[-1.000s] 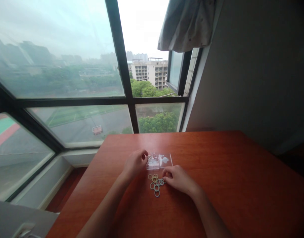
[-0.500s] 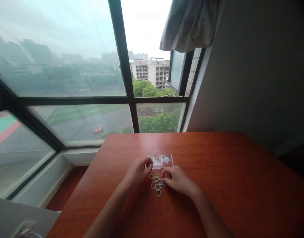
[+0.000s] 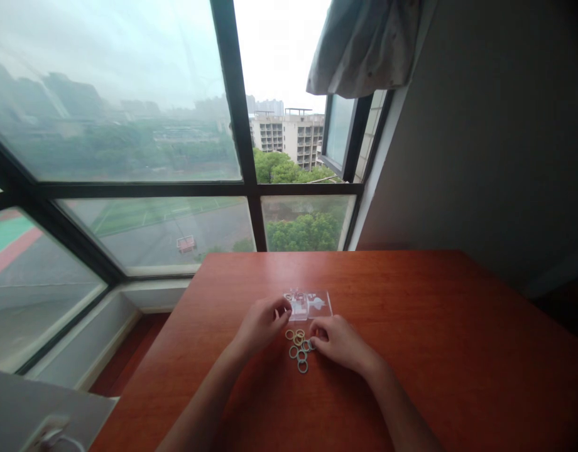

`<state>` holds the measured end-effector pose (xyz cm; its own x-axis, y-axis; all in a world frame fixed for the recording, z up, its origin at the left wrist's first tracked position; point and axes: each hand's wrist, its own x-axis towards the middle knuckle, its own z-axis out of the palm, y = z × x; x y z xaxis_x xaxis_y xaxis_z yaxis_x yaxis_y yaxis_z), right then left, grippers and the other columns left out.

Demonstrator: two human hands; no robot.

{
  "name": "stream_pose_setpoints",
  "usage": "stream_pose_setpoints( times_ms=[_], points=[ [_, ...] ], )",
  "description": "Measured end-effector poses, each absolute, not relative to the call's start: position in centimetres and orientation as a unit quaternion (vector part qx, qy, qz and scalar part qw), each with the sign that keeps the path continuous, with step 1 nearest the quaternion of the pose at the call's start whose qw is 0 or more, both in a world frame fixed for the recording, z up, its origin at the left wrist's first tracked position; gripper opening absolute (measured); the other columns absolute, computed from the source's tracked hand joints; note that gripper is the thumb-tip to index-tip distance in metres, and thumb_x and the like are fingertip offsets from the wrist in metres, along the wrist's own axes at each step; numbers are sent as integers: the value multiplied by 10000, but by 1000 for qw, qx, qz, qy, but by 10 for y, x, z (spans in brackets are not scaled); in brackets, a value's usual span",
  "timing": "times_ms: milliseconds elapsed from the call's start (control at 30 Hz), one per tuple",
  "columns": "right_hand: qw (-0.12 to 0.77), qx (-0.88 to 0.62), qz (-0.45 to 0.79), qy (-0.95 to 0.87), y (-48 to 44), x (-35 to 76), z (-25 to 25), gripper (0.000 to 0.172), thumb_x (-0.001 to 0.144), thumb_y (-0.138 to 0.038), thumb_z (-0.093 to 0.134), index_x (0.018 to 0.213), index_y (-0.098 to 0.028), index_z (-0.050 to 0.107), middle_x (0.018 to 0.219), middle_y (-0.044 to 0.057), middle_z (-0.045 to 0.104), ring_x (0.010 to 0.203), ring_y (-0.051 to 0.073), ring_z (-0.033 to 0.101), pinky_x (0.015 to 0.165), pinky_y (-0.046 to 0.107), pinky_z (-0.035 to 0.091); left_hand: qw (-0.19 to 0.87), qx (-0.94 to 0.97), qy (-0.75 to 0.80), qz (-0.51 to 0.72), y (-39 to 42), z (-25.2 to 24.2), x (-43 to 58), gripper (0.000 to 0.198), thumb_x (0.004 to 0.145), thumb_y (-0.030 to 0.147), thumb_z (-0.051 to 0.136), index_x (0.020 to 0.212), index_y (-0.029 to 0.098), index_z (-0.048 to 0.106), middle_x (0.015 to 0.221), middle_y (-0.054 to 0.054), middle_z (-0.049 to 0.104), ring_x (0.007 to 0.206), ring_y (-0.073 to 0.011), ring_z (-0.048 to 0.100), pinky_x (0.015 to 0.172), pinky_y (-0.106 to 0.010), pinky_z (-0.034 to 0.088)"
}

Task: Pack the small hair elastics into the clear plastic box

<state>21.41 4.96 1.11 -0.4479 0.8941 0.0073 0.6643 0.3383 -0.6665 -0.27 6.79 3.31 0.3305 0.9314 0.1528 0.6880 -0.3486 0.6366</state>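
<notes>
Several small rings (image 3: 303, 366), some yellowish and some grey-green, lie in a loose cluster on the reddish wooden table (image 3: 392, 289). Behind them stands a clear plastic box (image 3: 298, 309) with its lid (image 3: 320, 304) opened flat to the right; a few small items show inside. My left hand (image 3: 264, 321) is at the box's left edge, fingers curled together; what they hold, if anything, is too small to name. My right hand (image 3: 337, 339) rests at the right side of the rings, fingers curled in a pinch near the rightmost ring, their tips partly hidden.
Dark-framed windows (image 3: 251, 188) rise behind and left of the table. A grey curtain (image 3: 364, 50) hangs at the upper right, beside a dark wall (image 3: 477, 138). A white socket or fitting (image 3: 53, 433) is at the lower left.
The whole view has shifted very slightly. Both hands, the box and the rings keep nearly the same places relative to one another.
</notes>
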Motion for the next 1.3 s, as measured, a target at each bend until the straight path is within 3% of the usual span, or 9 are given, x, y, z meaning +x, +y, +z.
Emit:
stream_pose_setpoints(
  times_ms=[233,533,833,1100,1300],
  points=[
    [215,-499,286,-789,45,197,12,143,806,-219,558,881,-238,678,739,-15,670,679,123,579,611,204,342,232,782,522,250,67,34,-1,143,784,196,510,776,169,650,655,6,626,580,-109,520,561,-201,349],
    [211,-502,263,-796,43,194,10,118,829,-236,557,812,-229,674,762,-1,696,704,140,610,631,217,357,239,780,521,251,65,36,0,139,791,202,522,766,164,653,658,4,631,591,-110,530,567,-200,347],
    [304,-475,225,-795,46,195,16,156,889,-268,522,894,-236,675,706,-9,647,653,132,570,632,216,362,358,757,470,277,61,36,13,176,815,248,541,776,138,672,648,1,628,584,-99,510,544,-180,359],
    [304,-519,208,-771,50,200,10,128,861,-254,535,842,-227,659,664,-16,617,604,128,531,611,221,348,240,734,555,311,74,21,-4,171,811,254,527,776,155,662,681,-4,644,589,-115,534,576,-212,375],
    [266,-541,214,-768,53,203,11,128,847,-248,543,827,-234,668,648,-19,613,588,126,529,593,220,340,232,717,573,323,78,14,-9,203,808,296,533,786,152,675,687,-15,654,604,-132,552,587,-227,392]
  ],
)
